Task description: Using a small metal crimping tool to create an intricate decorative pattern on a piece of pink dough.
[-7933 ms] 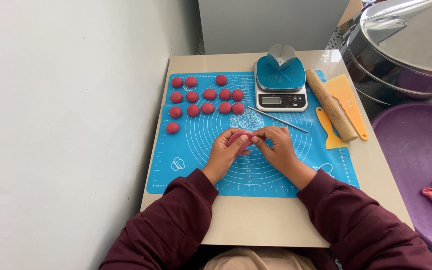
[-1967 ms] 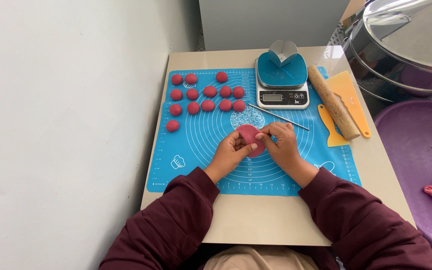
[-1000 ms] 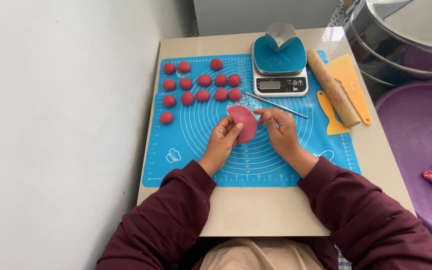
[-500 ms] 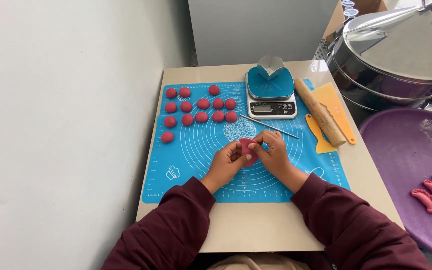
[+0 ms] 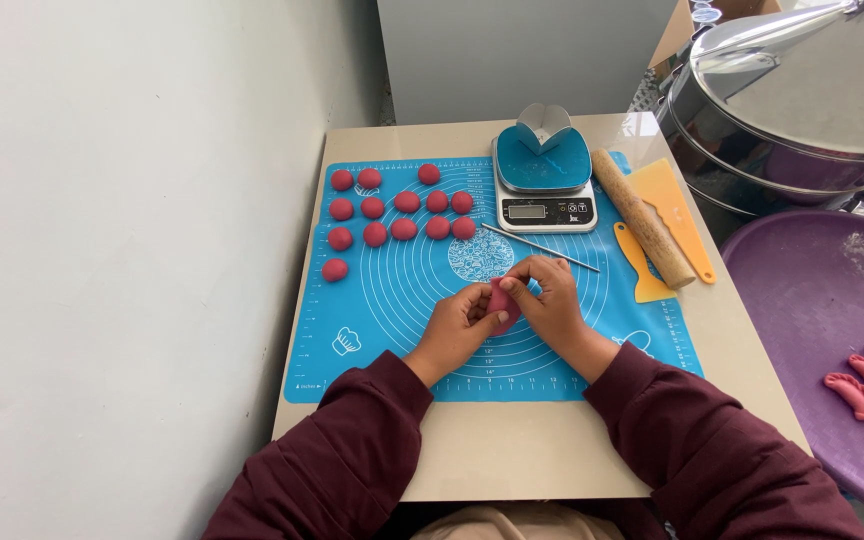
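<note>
Dough, soft and pink-red, is folded into a small piece pinched between the fingertips of both hands, just above the smooth blue silicone mat. Left hand cups it from below with its fingers curled; right hand arches over, thumb and forefinger closed on the top edge. Most of the piece is hidden behind the fingers. Beyond the fingers lie round dough balls and a thin metal rod.
</note>
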